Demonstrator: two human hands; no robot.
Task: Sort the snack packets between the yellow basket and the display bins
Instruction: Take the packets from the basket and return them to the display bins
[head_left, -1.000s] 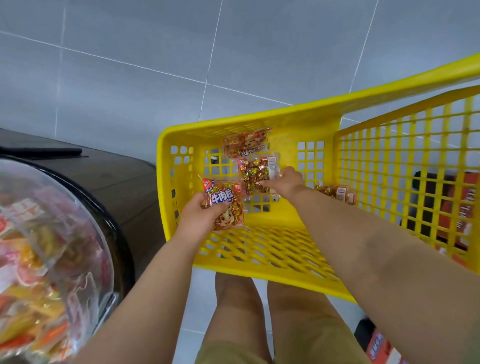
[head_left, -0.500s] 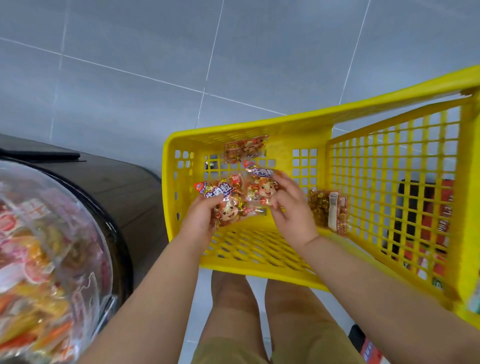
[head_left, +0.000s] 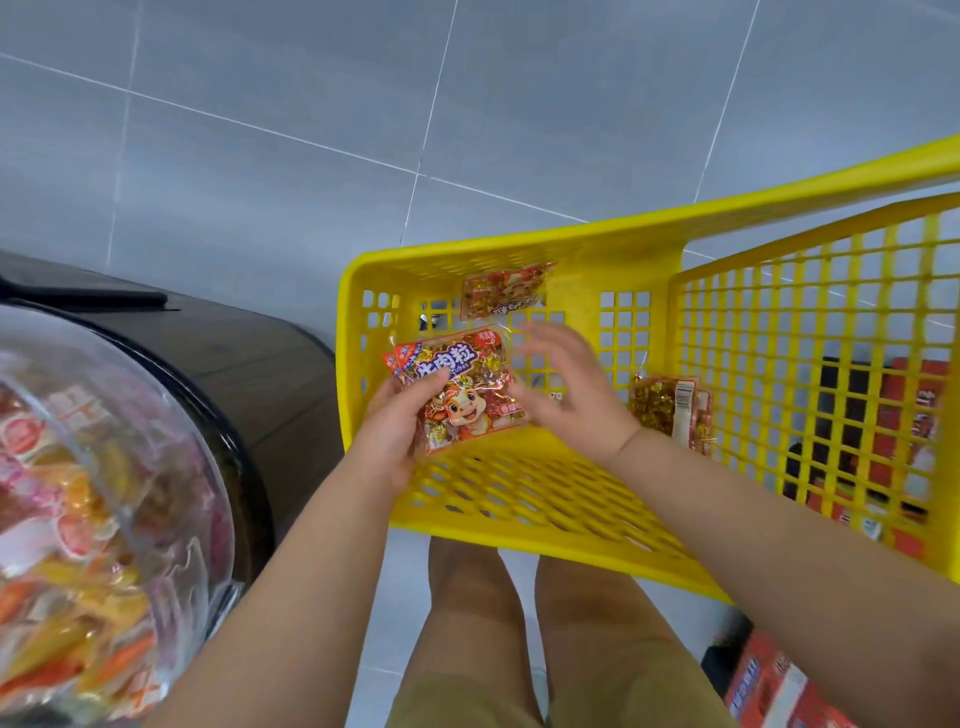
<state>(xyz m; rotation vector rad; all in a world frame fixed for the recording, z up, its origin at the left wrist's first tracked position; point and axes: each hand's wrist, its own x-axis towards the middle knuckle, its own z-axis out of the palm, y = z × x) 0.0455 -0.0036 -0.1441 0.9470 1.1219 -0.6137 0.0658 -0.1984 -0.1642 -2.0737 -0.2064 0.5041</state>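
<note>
Where the yellow basket (head_left: 571, 241) tilts open toward the person, a clear-domed display bin (head_left: 104, 467) of sweets sits to its left. Inside the basket, the left hand (head_left: 395, 436) grips a stack of snack packets (head_left: 462, 395) (clear film, red and gold, a cartoon calf on the front). Two loose packets remain, one at the far wall (head_left: 501, 291) and one by the right wall (head_left: 670, 410). Half a second ago the right hand (head_left: 563, 397) pinched one packet; now it is spread and blurred beside the stack.
</note>
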